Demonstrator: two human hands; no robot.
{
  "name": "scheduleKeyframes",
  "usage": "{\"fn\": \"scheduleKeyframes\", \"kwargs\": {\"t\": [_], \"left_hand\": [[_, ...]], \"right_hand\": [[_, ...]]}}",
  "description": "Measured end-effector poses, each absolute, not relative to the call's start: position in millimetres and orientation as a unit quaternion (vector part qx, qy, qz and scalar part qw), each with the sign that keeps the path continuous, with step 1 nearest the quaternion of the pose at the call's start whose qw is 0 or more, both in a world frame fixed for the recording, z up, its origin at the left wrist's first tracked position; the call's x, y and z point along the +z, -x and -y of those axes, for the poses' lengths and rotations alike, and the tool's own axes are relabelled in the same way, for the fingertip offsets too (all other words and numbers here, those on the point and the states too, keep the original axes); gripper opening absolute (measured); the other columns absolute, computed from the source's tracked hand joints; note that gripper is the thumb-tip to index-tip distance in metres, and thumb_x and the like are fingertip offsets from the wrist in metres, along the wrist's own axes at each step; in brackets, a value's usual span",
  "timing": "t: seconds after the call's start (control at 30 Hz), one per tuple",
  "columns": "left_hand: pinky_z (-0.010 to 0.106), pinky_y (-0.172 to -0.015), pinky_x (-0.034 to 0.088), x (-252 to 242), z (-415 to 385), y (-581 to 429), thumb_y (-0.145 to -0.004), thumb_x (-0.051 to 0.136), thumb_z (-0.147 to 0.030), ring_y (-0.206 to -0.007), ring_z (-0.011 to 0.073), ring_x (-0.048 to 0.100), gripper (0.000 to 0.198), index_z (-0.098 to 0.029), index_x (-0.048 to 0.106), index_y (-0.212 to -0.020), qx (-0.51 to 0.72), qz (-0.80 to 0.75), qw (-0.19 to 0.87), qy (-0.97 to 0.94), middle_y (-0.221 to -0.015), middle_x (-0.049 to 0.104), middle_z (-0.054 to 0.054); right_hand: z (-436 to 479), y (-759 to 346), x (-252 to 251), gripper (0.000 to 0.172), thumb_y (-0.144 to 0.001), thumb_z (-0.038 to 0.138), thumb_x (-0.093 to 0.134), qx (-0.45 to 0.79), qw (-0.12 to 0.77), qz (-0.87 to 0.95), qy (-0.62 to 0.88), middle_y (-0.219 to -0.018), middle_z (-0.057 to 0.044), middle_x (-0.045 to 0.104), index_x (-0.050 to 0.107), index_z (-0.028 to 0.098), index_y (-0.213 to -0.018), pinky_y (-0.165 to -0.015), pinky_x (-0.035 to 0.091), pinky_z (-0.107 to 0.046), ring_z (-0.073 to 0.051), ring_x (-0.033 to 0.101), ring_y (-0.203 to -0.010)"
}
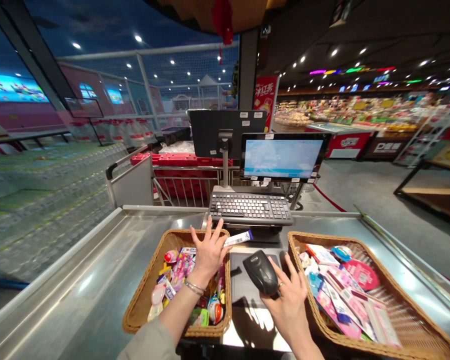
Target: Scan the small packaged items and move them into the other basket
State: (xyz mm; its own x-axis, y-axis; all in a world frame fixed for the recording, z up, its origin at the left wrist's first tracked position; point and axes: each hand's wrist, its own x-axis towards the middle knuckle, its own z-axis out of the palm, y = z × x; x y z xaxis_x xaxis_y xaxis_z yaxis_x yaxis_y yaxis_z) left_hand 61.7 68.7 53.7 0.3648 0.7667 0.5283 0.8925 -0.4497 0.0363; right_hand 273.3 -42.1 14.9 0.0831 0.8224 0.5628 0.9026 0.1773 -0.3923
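My left hand [209, 250] is over the back right of the left wicker basket [138, 295], pinching a slim white packet [238, 238] with a dark blue end. The other fingers of that hand are spread. My right hand [289, 295] grips a black handheld barcode scanner [261, 272], whose head points toward the packet but stays apart from it. Small toys and sweets fill the left basket, among them an orange-and-white egg-shaped item [215, 310]. In the right wicker basket [408, 305] lie flat packs and slim boxes, plus a round pink pack [363, 275].
A keyboard [250, 206] stands behind the baskets, below a lit screen [283, 157] and a second monitor [227, 132] seen from behind. The metal counter [97, 270] has raised edges. Beyond it are a shopping trolley [187, 182] and stacked bottles [52, 200].
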Motion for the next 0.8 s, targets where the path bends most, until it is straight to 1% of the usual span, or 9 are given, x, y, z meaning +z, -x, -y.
{"fn": "scheduleKeyframes", "kwargs": {"t": [0.27,0.43,0.6,0.8], "left_hand": [[0.075,-0.108,-0.014,52.4,-75.4,-70.1,-0.091,0.056,-0.039,-0.146,0.0381,0.018,0.023,-0.027,0.068,-0.106,-0.237,0.498,0.135,0.823,-0.153,0.038,0.003],[0.076,-0.107,-0.014,52.7,-79.3,-75.6,-0.09,0.056,-0.039,-0.146,0.0385,0.018,0.023,-0.027,0.068,-0.106,-0.238,0.49,0.138,0.827,-0.153,0.038,0.004],[0.075,-0.108,-0.013,53.3,-82.5,-83.4,-0.089,0.058,-0.039,-0.147,0.0378,0.017,0.023,-0.027,0.069,-0.106,-0.247,0.479,0.134,0.832,-0.152,0.04,0.005],[0.075,-0.108,-0.012,55.6,-85.4,-97.3,-0.09,0.057,-0.041,-0.146,0.0371,0.021,0.024,-0.026,0.069,-0.104,-0.266,0.455,0.145,0.837,-0.15,0.042,0.006]], "right_hand": [[44.8,-279.1,16.5,0.025,-0.072,0.025,0.058,-0.066,0.367,0.671,0.641,-0.129,0.0,0.063,0.072,0.027,-0.093,-0.11,0.024,-0.06,-0.034,0.035,-0.139],[46.2,-283.3,13.8,0.03,-0.072,0.025,0.059,-0.064,0.372,0.668,0.642,-0.129,0.0,0.063,0.071,0.027,-0.1,-0.111,0.023,-0.06,-0.034,0.034,-0.139],[45.5,-290.1,9.0,0.04,-0.073,0.027,0.06,-0.076,0.369,0.658,0.651,-0.13,0.0,0.063,0.067,0.029,-0.112,-0.111,0.022,-0.06,-0.033,0.034,-0.14],[49.8,-301.6,6.7,0.041,-0.073,0.027,0.059,-0.062,0.371,0.634,0.676,-0.135,-0.002,0.059,0.067,0.028,-0.113,-0.111,0.021,-0.063,-0.034,0.029,-0.142]]}}
